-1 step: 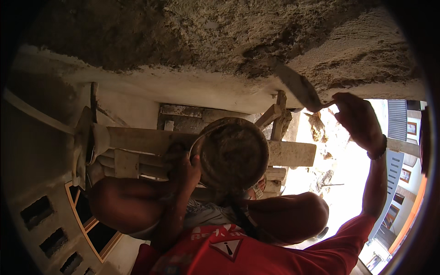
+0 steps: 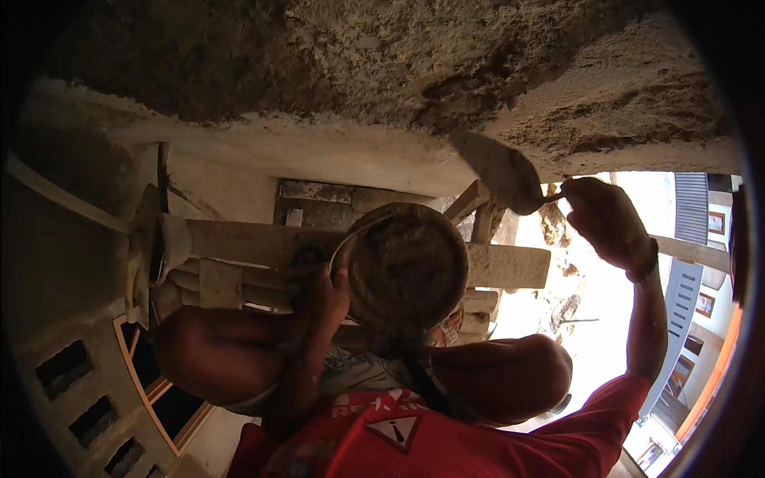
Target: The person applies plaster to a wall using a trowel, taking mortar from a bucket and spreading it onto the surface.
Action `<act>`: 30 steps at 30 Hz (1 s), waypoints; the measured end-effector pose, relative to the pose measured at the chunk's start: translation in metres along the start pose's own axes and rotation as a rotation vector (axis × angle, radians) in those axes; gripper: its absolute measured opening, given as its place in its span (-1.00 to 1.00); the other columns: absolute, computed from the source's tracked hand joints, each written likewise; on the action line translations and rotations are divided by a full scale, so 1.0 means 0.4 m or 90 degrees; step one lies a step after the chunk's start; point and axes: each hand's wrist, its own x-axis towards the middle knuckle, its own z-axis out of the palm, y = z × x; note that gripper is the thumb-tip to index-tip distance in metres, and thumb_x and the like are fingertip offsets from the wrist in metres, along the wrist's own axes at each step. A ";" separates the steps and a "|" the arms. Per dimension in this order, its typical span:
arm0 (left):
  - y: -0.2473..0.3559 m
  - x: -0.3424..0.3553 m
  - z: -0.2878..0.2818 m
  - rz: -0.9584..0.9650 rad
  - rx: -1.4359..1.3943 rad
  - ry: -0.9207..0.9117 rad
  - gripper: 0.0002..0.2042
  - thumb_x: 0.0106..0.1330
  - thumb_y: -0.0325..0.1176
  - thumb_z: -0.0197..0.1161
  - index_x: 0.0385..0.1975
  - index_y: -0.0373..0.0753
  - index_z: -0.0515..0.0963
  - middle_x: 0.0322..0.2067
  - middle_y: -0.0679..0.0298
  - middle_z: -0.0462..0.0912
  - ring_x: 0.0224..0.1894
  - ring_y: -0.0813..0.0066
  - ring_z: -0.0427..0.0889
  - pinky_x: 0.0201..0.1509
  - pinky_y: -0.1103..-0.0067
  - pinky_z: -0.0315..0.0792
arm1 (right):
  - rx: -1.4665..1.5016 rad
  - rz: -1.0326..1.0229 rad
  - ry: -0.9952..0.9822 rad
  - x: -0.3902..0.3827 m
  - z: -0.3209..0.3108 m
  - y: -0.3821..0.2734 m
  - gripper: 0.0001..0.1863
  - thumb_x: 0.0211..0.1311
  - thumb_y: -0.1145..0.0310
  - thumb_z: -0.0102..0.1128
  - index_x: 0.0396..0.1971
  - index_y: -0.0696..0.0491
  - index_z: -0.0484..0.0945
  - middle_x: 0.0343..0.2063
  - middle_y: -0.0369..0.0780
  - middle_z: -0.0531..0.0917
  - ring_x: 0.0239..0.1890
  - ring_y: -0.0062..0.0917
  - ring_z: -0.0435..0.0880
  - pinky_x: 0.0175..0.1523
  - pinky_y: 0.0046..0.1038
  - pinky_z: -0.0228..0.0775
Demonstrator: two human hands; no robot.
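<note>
A trowel (image 2: 502,174) hangs just below the rough mortar surface (image 2: 382,64), its blade pointing up and left. My right hand (image 2: 604,221) is closed round its handle, at the right of the view. Between my knees sits a round bucket (image 2: 408,267) with wet-looking mortar inside. On its left rim rests my left hand (image 2: 331,299), thumb up and the other fingers round the outer side, partly hidden. The mortar surface is dark and lumpy on the left, paler and smoother toward the right.
Wooden planks (image 2: 510,266) run crosswise beneath the bucket, with upright timber pieces (image 2: 482,219) behind it. Hollow openings mark the wall (image 2: 56,406) at lower left, beside a wood-framed window (image 2: 163,398). Bright ground with rubble (image 2: 570,311) lies below on the right.
My right hand has come down and left with the trowel, whose blade has dropped away from the mortar surface and turned more of its face to view. My left hand and the bucket stay put.
</note>
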 end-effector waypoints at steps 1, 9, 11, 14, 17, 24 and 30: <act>0.000 0.007 0.006 0.023 0.005 0.002 -0.44 0.44 -0.07 -0.01 0.26 -0.41 0.30 0.14 -0.22 0.45 0.22 -0.15 0.41 0.29 0.22 0.27 | 0.038 -0.014 -0.056 -0.017 0.044 -0.014 -0.79 0.17 0.44 0.15 -0.19 0.13 0.57 -0.20 -0.10 0.62 -0.33 -0.29 0.65 -0.22 -0.33 0.56; 0.027 -0.001 -0.008 0.011 0.040 -0.008 -0.50 0.44 -0.11 -0.01 0.18 -0.41 0.36 0.08 -0.24 0.49 0.19 -0.20 0.43 0.22 0.22 0.33 | -0.238 -0.018 -0.078 -0.027 0.241 -0.163 -0.77 0.22 0.40 0.10 -0.13 -0.01 0.58 -0.46 -0.21 0.54 -0.35 -0.41 0.59 -0.28 -0.43 0.49; 0.027 -0.011 -0.006 0.056 -0.002 0.020 -0.53 0.43 -0.14 0.02 0.14 -0.42 0.39 0.03 -0.25 0.52 0.14 -0.20 0.46 0.18 0.21 0.34 | -0.214 -0.049 -0.080 -0.015 0.301 -0.157 -0.74 0.14 0.42 0.15 -0.14 0.00 0.60 -0.49 -0.21 0.52 -0.40 -0.39 0.57 -0.34 -0.40 0.48; 0.042 -0.020 -0.013 0.093 -0.029 0.017 -0.59 0.42 -0.20 0.06 0.08 -0.42 0.42 -0.05 -0.24 0.54 0.06 -0.21 0.50 0.12 0.21 0.35 | -0.077 -0.033 -0.110 -0.008 0.444 -0.148 -0.69 0.06 0.41 0.20 -0.15 0.10 0.60 -0.49 -0.12 0.60 -0.40 -0.28 0.65 -0.36 -0.29 0.54; 0.057 -0.027 -0.013 0.109 -0.018 0.010 -0.62 0.42 -0.23 0.09 0.04 -0.43 0.43 -0.10 -0.22 0.55 0.01 -0.20 0.51 0.08 0.23 0.35 | -0.046 -0.065 -0.321 0.022 0.549 -0.155 -0.77 0.21 0.29 0.12 -0.18 0.03 0.61 -0.38 -0.08 0.66 -0.31 -0.22 0.72 -0.26 -0.22 0.62; -0.016 -0.039 0.003 0.073 -0.050 0.067 -0.60 0.44 -0.15 0.06 0.00 -0.43 0.45 -0.09 -0.20 0.55 0.02 -0.19 0.51 0.08 0.24 0.35 | 0.171 -0.033 -0.192 0.005 0.485 -0.173 -0.72 0.10 0.32 0.22 -0.15 0.02 0.59 -0.47 -0.11 0.63 -0.43 -0.20 0.68 -0.36 -0.20 0.56; -0.075 -0.016 -0.018 0.022 -0.036 0.054 -0.59 0.42 -0.11 0.06 -0.02 -0.39 0.48 -0.09 -0.20 0.57 0.06 -0.17 0.49 0.09 0.22 0.36 | 0.068 -0.141 -0.071 0.006 0.516 -0.147 -0.75 0.11 0.31 0.24 -0.19 0.01 0.58 -0.56 -0.19 0.57 -0.53 -0.31 0.62 -0.48 -0.29 0.50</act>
